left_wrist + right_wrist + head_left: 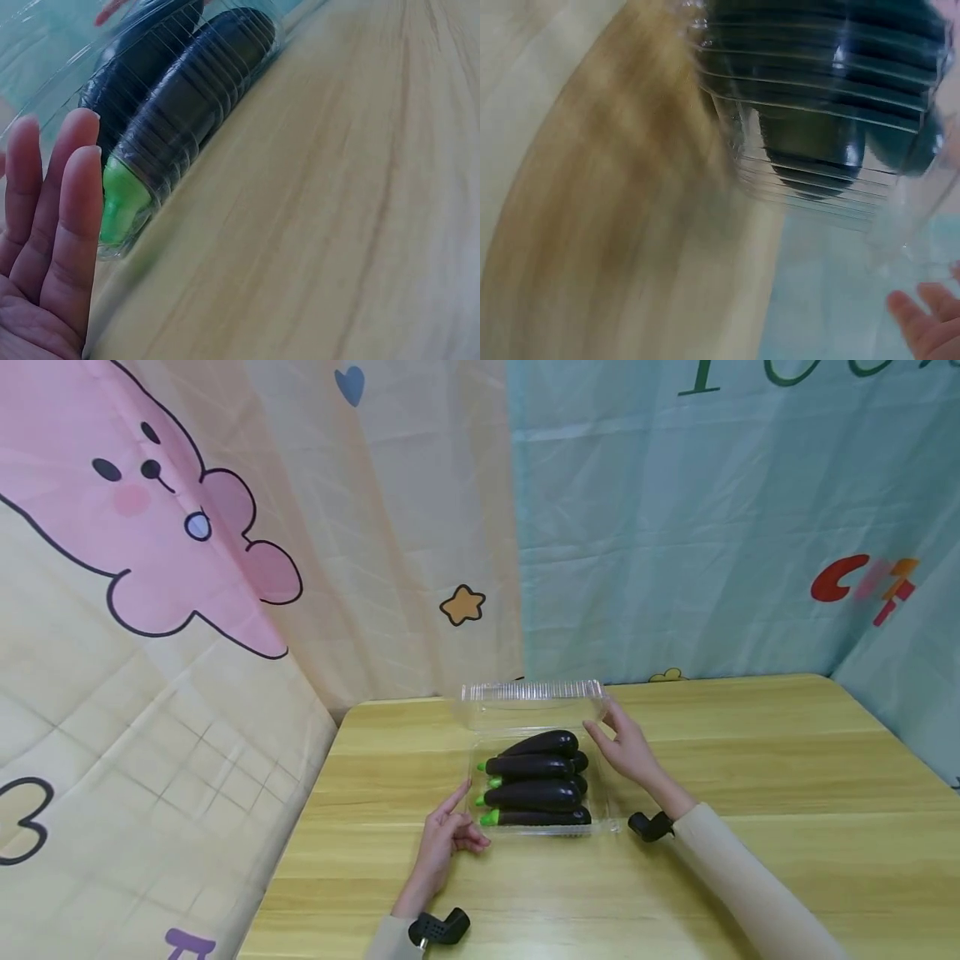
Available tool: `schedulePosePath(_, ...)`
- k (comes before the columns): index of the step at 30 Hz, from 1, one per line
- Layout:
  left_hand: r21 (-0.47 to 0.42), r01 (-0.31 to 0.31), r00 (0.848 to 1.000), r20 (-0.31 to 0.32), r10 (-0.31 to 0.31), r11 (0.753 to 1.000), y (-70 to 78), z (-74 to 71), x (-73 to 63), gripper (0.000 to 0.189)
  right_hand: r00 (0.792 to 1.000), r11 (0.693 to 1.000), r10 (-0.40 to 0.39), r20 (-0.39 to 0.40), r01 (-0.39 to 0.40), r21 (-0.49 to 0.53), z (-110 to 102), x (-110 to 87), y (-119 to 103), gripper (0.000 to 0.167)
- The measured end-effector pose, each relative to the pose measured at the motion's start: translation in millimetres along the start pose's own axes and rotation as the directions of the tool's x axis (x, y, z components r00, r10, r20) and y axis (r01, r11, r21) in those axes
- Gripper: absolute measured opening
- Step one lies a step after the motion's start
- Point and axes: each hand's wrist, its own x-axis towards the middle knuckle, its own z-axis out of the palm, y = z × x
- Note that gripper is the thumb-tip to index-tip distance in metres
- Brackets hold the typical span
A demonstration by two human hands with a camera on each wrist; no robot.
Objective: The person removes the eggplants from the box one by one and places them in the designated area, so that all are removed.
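Note:
A clear plastic clamshell box (600,793) stands on the table, its ribbed lid (532,692) raised at the back. Several dark eggplants (536,793) with green stem ends lie stacked inside, stems to the left. My left hand (444,839) is at the box's left side, index finger pointing along its edge; in the left wrist view its other fingers (71,217) are straight beside a green stem end (121,201). My right hand (628,750) is at the lid's right corner, thumb spread from the fingers, and its fingertips (907,307) show close to the clear plastic edge.
The light wooden table (787,793) spreads out around the box. Behind it hangs a printed curtain (675,527), with another patterned cloth (150,718) at the left. Black wrist cameras (651,827) sit on both wrists.

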Motion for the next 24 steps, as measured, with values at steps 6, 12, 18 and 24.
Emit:
schedulePosePath(6, 0.001, 0.032, 0.999, 0.039, -0.032, 0.999, 1.7, -2.0, -1.2, 0.060, 0.996, 0.988, 0.091, 0.019, -0.093, 0.126, 10.9, 5.0, 38.3, 0.052)
schedulePosePath(12, 0.003, 0.047, 0.998, 0.039, -0.047, 0.999, 0.4, -2.3, -0.1, 0.060, 0.988, 0.980, 0.153, -0.026, -0.149, 0.131, 18.1, 4.9, 63.8, 0.048)
schedulePosePath(18, 0.000, 0.041, 0.999, 0.007, -0.041, 0.999, 0.7, 0.3, 1.2, 0.060, 0.971, 0.972, 0.225, -0.075, -0.219, 0.089, 18.2, 5.2, 65.7, 0.041)
schedulePosePath(24, 0.011, 0.051, 0.995, 0.084, -0.051, 0.999, 0.3, -0.8, -1.2, 0.061, 0.945, 0.944, 0.322, -0.060, -0.315, 0.095, 16.7, 2.0, 69.2, 0.040)
